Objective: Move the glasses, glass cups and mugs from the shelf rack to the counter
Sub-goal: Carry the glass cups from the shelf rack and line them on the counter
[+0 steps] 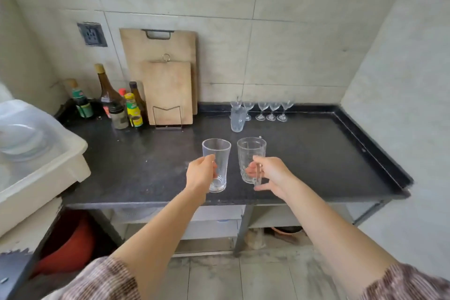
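Note:
My left hand [201,173] grips a tall clear glass [217,161] around its lower side, upright above the front part of the dark counter [316,153]. My right hand [270,173] holds a clear glass mug [250,156] by its handle, just right of the tall glass. Whether either base touches the counter I cannot tell. At the back of the counter stand several wine glasses [271,111] in a row, with a clear glass mug [237,118] in front of their left end. The shelf rack is out of view.
Two wooden cutting boards [168,85] lean on the tiled wall behind a wire stand. Several sauce bottles [121,105] crowd the back left corner. A white plastic bin with dishes [36,153] sits at the left. The counter has a raised rim at its right edge [379,151].

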Motion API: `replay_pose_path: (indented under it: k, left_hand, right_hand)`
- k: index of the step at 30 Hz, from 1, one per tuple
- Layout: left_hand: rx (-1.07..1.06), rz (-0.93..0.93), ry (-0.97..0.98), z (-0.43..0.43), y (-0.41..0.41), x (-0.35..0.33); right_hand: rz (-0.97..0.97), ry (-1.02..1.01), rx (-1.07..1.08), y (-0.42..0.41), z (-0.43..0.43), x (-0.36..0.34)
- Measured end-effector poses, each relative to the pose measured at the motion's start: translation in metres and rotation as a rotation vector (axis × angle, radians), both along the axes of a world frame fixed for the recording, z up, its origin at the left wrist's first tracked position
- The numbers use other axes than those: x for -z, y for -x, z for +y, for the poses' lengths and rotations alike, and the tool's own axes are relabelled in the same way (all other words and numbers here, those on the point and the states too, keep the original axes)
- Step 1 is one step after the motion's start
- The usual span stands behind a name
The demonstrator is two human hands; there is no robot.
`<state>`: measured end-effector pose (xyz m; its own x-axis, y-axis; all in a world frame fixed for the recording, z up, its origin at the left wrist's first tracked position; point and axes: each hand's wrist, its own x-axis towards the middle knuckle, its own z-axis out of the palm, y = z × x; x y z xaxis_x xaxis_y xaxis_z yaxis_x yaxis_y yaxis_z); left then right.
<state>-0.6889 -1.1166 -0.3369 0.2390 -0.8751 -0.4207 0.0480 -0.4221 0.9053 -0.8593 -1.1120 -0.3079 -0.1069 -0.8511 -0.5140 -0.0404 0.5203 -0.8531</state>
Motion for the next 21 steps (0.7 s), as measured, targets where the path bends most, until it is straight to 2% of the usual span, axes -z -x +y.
replay_pose_path:
  k: [7, 12, 18, 21]
  left_hand:
    - [0.115, 0.018, -0.149, -0.106, 0.075, 0.023]
    - [0.178, 0.022, -0.178, -0.184, 0.13, 0.045]
    - [0.21, 0.045, -0.327, -0.266, 0.189, 0.066]
    - [0.169, 0.036, -0.308, -0.301, 0.208, 0.077]
  right_hand:
    - [-0.028, -0.075, 0.105, 0.071, -0.095, 0.038]
    - [-0.006, -0.144, 0.117, 0.125, -0.178, 0.065]
    - [0.0, -0.226, 0.065, 0.184, -0.267, 0.094]
    - [0.002, -0.251, 0.014, 0.201, -0.305, 0.106]
